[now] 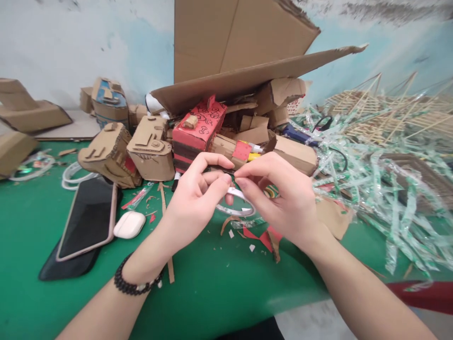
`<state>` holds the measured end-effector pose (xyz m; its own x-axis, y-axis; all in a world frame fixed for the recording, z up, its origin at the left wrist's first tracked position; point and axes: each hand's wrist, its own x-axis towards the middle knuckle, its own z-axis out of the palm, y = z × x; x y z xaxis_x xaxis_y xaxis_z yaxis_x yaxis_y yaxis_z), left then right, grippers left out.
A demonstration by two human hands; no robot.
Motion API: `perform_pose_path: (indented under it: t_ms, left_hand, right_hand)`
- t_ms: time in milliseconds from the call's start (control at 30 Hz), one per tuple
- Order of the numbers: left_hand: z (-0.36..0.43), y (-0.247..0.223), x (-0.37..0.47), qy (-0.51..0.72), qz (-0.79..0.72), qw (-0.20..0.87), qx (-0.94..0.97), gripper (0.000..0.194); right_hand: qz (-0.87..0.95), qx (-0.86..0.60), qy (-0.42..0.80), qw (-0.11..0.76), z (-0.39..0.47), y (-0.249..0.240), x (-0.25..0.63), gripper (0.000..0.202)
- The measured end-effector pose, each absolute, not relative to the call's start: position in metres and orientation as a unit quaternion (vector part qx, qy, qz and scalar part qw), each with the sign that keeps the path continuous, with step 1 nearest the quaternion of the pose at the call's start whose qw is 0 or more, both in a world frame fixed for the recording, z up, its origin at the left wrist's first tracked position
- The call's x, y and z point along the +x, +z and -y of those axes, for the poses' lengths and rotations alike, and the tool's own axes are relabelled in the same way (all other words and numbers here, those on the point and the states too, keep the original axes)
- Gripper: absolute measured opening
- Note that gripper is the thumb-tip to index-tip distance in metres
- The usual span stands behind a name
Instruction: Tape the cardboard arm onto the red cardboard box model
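Note:
My left hand is closed on a narrow white roll of tape, which hangs below its thumb and fingertips. Close beside it, my right hand pinches thumb against forefinger at the roll's upper side; what lies in that pinch is too small to make out. The two hands' fingertips almost meet. Behind them sits a red cardboard box with black drawn patterns. Red paper scraps and small white bits lie on the green tabletop under the roll.
To the left are a phone, a white earbud case and brown cardboard pieces. A large cardboard sheet leans on the wall. Tangled clear-and-green tape strips and wooden sticks heap up at right.

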<state>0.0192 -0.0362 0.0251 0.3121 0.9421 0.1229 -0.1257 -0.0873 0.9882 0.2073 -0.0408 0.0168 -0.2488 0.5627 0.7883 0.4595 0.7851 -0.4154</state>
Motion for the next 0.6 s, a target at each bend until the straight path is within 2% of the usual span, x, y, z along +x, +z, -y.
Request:
perform_pose_path:
  t_ms: [133, 233, 600]
  left_hand:
    - [0.034, 0.023, 0.017, 0.462, -0.355, 0.599, 0.55, 0.014]
    - [0.034, 0.023, 0.017, 0.471, -0.346, 0.595, 0.552, 0.017]
    - [0.041, 0.024, 0.023, 0.469, -0.389, 0.47, 0.638, 0.037]
  right_hand:
    - [0.802, -0.306, 0.019, 0.512, 0.041, 0.019, 0.21, 0.016]
    - [0.812, -0.299, -0.002, 0.502, 0.04, 0.02, 0.212, 0.014]
    - [0.853, -0.296, -0.11, 0.416, 0.038, 0.017, 0.221, 0.014]
